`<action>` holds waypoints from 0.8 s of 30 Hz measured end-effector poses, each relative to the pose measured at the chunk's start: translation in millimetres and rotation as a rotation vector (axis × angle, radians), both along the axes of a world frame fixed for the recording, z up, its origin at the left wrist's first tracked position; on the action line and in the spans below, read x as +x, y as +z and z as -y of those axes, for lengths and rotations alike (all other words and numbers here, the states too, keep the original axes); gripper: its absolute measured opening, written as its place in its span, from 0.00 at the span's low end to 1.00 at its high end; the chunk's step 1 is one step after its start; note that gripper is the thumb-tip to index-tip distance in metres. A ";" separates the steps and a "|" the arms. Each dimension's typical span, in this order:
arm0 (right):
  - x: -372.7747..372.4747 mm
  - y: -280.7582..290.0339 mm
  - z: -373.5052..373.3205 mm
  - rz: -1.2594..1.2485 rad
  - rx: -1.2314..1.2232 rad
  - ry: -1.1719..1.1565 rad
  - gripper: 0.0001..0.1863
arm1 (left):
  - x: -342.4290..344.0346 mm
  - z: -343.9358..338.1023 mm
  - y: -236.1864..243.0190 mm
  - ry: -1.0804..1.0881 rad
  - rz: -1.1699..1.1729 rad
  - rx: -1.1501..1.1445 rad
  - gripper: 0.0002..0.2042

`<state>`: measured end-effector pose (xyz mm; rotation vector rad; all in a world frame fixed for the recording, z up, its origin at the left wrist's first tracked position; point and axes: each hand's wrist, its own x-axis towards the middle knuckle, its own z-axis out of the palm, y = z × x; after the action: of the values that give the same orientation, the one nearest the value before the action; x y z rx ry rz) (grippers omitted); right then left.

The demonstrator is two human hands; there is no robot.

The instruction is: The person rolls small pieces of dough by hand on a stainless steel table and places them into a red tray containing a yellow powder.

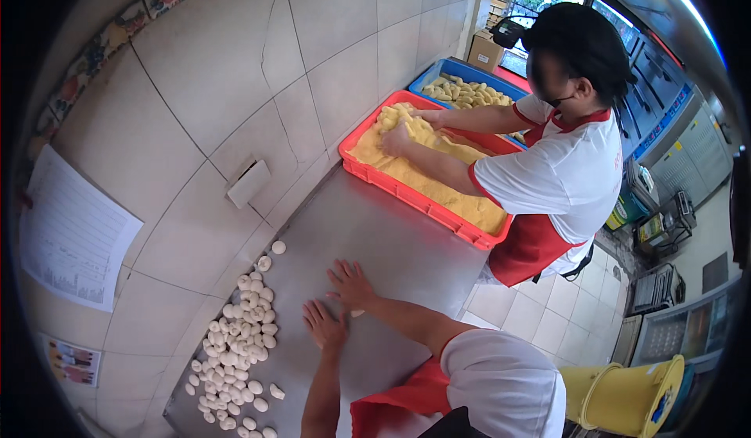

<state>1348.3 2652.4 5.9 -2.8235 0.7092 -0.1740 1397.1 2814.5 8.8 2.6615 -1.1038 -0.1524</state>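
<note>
My left hand (pixel 325 324) lies palm down on the grey metal table (pixel 391 242), its fingers stretched out. Just beyond it, my right hand (pixel 351 285) is also flat and spread on the metal. A pale dough piece (pixel 357 313) shows in part beside my right wrist and the heel of that hand; the rest of it is hidden. Whether more dough is under either palm, I cannot tell. To the left of my hands, a heap of small whitish dough balls (pixel 242 328) spreads along the wall side of the table, with several lying loose at its edges.
Across the table, a co-worker (pixel 555 156) has both hands in yellow crumbs inside a red tray (pixel 422 213). Behind it stands a blue tray (pixel 469 70) of yellow-coated pieces. A tiled wall (pixel 227 70) borders the table's left side. Yellow buckets (pixel 626 395) stand at lower right.
</note>
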 end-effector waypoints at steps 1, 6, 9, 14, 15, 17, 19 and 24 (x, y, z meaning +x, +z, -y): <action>-12.1 4.7 -17.4 -0.009 0.047 0.038 0.40 | -13.2 -23.0 3.2 -0.031 -0.049 0.021 0.41; -149.5 9.3 -99.2 -0.096 0.140 0.108 0.37 | -88.2 -114.5 -1.9 0.057 -0.272 -0.077 0.34; -209.9 -9.0 -130.8 -0.036 0.433 -0.028 0.33 | -112.0 -130.1 -21.8 0.209 -0.560 -0.168 0.32; -214.3 -6.0 -100.1 0.479 1.411 -0.706 0.29 | -178.1 -87.4 46.5 -0.175 -0.984 -0.732 0.32; -208.3 -4.3 -78.5 0.682 1.786 -0.824 0.30 | -177.1 -77.5 65.0 -0.292 -0.793 -0.716 0.33; -177.9 21.5 -29.1 1.059 2.355 -0.881 0.35 | -158.6 -65.9 70.1 -0.367 -0.587 -0.697 0.34; -138.2 79.7 21.6 1.367 2.403 -0.544 0.46 | -101.8 -75.6 38.8 -0.226 -0.388 -0.454 0.35; -121.9 133.9 176.7 1.736 2.262 0.346 0.57 | 33.5 -62.9 11.4 0.127 -0.164 -0.164 0.35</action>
<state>1226.4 2475.7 139.7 -0.0716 -0.2124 -0.7858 1430.6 2877.4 20.3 2.5128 -0.8553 -0.2406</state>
